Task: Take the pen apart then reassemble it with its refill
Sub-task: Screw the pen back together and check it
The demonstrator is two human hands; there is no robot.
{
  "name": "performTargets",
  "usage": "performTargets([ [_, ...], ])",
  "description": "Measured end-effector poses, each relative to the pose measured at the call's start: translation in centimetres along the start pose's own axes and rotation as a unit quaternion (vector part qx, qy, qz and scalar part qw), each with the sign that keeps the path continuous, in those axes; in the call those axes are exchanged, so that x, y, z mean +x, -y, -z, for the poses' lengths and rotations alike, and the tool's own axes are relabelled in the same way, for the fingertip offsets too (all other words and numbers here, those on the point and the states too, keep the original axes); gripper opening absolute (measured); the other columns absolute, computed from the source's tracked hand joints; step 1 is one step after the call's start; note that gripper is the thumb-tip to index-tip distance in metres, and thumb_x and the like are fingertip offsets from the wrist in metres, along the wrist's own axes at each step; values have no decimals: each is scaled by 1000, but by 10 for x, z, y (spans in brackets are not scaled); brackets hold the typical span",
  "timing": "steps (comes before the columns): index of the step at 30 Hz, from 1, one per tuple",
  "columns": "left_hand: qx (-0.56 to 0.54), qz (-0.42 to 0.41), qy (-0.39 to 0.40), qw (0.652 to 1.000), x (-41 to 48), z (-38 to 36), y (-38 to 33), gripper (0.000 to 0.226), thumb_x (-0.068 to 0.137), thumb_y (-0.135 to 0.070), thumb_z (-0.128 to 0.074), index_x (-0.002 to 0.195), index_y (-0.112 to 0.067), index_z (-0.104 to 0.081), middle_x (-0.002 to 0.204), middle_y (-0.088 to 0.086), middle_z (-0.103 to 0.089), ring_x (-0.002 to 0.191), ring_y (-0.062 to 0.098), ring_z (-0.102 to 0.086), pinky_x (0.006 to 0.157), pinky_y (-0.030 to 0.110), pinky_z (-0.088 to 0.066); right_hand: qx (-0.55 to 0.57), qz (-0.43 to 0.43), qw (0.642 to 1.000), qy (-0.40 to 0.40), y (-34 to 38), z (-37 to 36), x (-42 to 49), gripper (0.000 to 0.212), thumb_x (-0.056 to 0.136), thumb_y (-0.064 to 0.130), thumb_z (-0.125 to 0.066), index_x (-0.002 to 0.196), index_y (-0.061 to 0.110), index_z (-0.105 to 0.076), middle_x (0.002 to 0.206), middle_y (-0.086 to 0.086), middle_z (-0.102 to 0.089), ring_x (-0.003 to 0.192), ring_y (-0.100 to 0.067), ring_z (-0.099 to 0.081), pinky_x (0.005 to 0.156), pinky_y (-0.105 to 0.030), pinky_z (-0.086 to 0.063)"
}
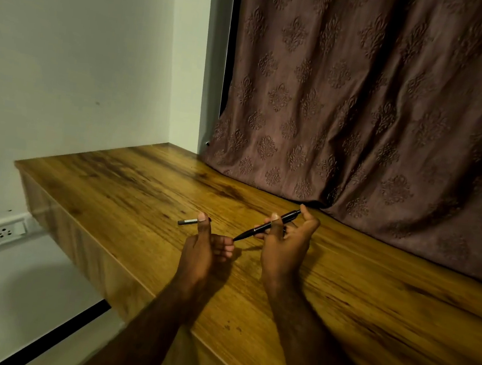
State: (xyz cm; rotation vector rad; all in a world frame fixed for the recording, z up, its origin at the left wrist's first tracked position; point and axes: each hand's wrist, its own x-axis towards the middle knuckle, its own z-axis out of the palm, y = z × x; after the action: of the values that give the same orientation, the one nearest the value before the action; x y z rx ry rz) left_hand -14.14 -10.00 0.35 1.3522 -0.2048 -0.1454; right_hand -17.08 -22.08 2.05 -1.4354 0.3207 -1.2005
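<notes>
A black click pen point(261, 226) with a thin gold ring is held tilted above the wooden desk point(131, 188). Its clicker end points up and right, its tip down and left. My right hand point(285, 247) grips the pen's barrel between thumb and fingers, with one finger at the clicker end. My left hand point(207, 246) sits just left of the tip, fingers curled in and thumb raised. Its fingertips meet the pen's tip, and the thumb does not pinch it. A short dark and grey pen piece point(187, 222) lies on the desk behind my left thumb, partly hidden.
A brown patterned curtain point(377, 108) hangs along the back of the desk and rests on it. A white wall with a socket point(7, 232) is on the left. The desk's left edge drops off to the floor.
</notes>
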Motion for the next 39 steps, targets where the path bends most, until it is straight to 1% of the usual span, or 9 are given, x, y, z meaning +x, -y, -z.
performTargets([
  [8, -37, 26, 28, 999, 2, 4, 1, 88, 80, -73, -27, 90, 2, -71, 86, 19, -74, 79, 27, -70, 75, 33, -54, 25, 7, 1000, 0, 2, -3, -4, 52, 92, 6, -60, 134, 16, -32, 86, 0, -63, 62, 0, -67, 54, -25, -58],
  [13, -21, -2, 25, 999, 3, 4, 8, 32, 90, -34, -61, 87, -3, -70, 72, 9, -67, 67, 17, -59, 62, 28, -48, 63, -38, 997, -6, -1, -7, -6, 67, 91, 6, -61, 142, 27, -24, 94, -15, -66, 61, -9, -70, 54, -27, -58],
  [17, -1, -12, 2, 1000, -1, 2, 5, 14, 91, -12, -61, 100, -5, -67, 76, 6, -71, 67, 11, -65, 59, 20, -52, 79, -103, 991, 20, -2, -13, -11, 73, 90, 5, -61, 145, 33, -21, 106, -18, -67, 65, -12, -72, 53, -28, -58],
  [21, -7, -1, -4, 1000, -2, 5, 3, 9, 91, -6, -58, 93, -3, -67, 65, 3, -67, 55, 4, -62, 51, 15, -50, 70, -152, 982, 83, -7, -12, -10, 55, 93, 10, -57, 138, 29, -33, 97, -14, -68, 66, -22, -73, 53, -30, -58],
  [25, -17, -16, 8, 1000, 7, 28, -8, 9, 90, 3, -56, 83, 4, -60, 58, 4, -58, 45, 2, -54, 45, 15, -46, -8, -179, 966, 189, -20, -7, -1, 28, 96, 11, -53, 124, 11, -49, 94, -15, -67, 74, -25, -71, 61, -34, -58],
  [29, 12, -24, 20, 999, 27, 70, -20, 5, 87, 9, -55, 85, 7, -59, 61, 10, -54, 44, 5, -53, 44, 15, -44, -116, -115, 930, 329, -28, -9, 1, 15, 91, 6, -59, 104, 14, -60, 94, -6, -67, 76, -13, -63, 67, -25, -54],
  [32, 87, -32, 23, 995, 44, 93, -20, 3, 85, 11, -58, 83, 9, -60, 58, 11, -54, 45, 9, -52, 43, 15, -42, -206, -60, 908, 361, -33, -20, 6, 15, 87, 13, -67, 101, 17, -68, 91, 1, -66, 78, -9, -58, 71, -23, -47],
  [34, 228, -101, 40, 968, 56, 107, -17, 5, 83, 6, -65, 78, 8, -66, 59, 9, -60, 48, 8, -55, 50, 20, -46, -259, -27, 893, 366, -39, -31, 11, 17, 86, 13, -67, 102, 18, -71, 97, 2, -63, 84, -10, -57, 74, -24, -44],
  [39, 509, -260, 26, 820, 76, 122, -8, 8, 80, -18, -65, 76, -20, -72, 68, -7, -67, 62, 8, -62, 58, 16, -42, -334, 7, 865, 376, -54, -60, 24, 18, 87, 13, -65, 102, 19, -72, 99, -1, -59, 94, -20, -58, 86, -33, -48],
])
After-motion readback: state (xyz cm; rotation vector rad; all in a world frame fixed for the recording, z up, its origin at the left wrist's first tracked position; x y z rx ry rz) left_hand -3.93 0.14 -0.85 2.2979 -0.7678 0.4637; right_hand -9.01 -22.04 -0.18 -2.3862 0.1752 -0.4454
